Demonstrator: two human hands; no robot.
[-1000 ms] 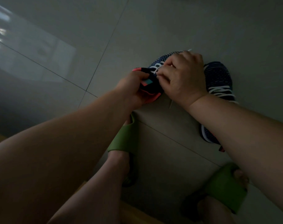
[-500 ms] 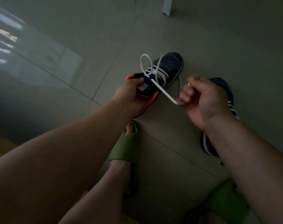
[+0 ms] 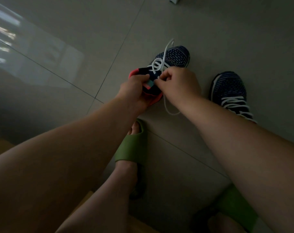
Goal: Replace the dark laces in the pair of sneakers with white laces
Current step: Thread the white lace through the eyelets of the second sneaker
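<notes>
Hands, left (image 3: 134, 91) gripping sneaker (image 3: 168, 63) heel, right (image 3: 178, 83) pinching white lace (image 3: 157, 67)

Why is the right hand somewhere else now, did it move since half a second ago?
Yes. The right hand went back toward the sneaker that the left hand holds; before, it was pulled away toward the other sneaker.

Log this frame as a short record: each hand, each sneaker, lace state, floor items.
left hand: grips the heel collar of the near sneaker
right hand: pinches the white lace at the tongue
lace state: loose loops above the tongue, a tail trailing on the floor
other sneaker: on the tiled floor, white-laced, untouched
feet: in green slides
</notes>
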